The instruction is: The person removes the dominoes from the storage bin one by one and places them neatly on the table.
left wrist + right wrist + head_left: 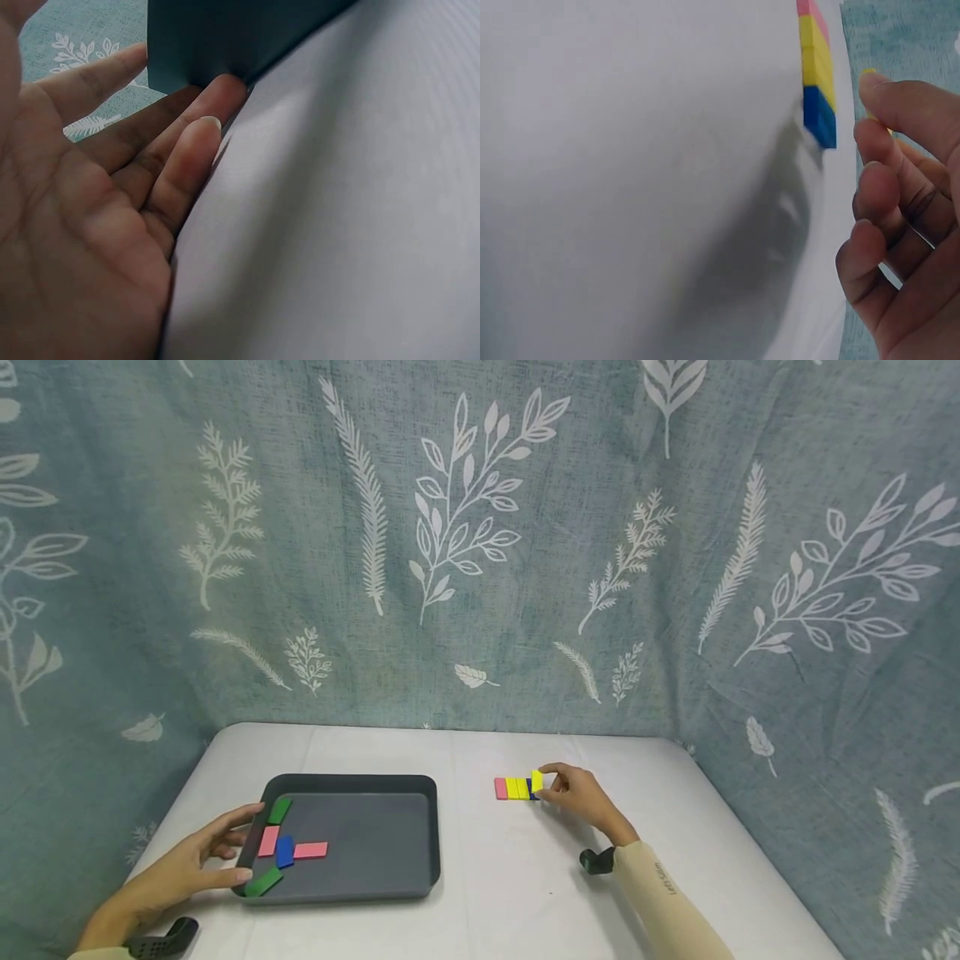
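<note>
In the head view my right hand (579, 793) pinches a yellow block (537, 781) between thumb and fingertips, at the right end of a short row. That row has a pink block (501, 788), two yellow blocks (517, 788) and a dark blue block (819, 118). My left hand (187, 864) lies along the left side of a dark grey tray (375, 847), thumb and index finger spread out to its rim. The left wrist view shows the fingers (191, 154) touching the tray's outer wall. Inside the tray lie green blocks (264, 882), pink blocks (311, 850) and a blue block (285, 852).
A white cloth (495, 893) covers the table. Green-blue curtains (480, 568) with white leaf prints hang behind and at both sides. The tray's raised rim stands between the left hand and the blocks inside.
</note>
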`<state>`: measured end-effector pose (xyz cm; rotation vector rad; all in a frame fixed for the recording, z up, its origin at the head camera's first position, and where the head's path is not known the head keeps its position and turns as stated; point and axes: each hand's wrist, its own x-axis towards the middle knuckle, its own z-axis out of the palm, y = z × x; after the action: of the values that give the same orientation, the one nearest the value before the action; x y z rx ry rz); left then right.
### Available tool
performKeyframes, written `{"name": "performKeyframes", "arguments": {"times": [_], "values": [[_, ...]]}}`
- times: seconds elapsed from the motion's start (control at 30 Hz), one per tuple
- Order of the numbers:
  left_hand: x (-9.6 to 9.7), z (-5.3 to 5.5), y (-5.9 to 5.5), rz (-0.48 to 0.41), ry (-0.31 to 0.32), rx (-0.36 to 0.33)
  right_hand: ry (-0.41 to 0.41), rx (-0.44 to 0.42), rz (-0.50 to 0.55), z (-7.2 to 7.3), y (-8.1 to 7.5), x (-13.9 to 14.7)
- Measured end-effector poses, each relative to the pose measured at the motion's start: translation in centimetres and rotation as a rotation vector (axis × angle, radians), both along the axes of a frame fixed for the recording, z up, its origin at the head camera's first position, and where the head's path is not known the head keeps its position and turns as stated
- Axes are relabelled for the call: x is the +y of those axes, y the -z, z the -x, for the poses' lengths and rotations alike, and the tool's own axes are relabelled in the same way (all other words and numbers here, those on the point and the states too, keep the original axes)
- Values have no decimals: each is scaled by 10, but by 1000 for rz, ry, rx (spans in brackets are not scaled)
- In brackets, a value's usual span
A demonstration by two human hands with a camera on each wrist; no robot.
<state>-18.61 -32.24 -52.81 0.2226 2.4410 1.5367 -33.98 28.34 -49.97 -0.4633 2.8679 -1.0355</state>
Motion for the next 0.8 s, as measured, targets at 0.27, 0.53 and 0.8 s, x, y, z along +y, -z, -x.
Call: {"name": "performKeyframes", "arguments": {"times": [0.27,0.53,0.8], "values": [[-1,2,1,-4,-9,-19,47,-46,-8,3,8,10],[-1,2,0,-7,-12,-26,55,-63,-5,6,15,16],[1,4,-1,32,-39,-45,40,-56,-34,8,19,18]]}}
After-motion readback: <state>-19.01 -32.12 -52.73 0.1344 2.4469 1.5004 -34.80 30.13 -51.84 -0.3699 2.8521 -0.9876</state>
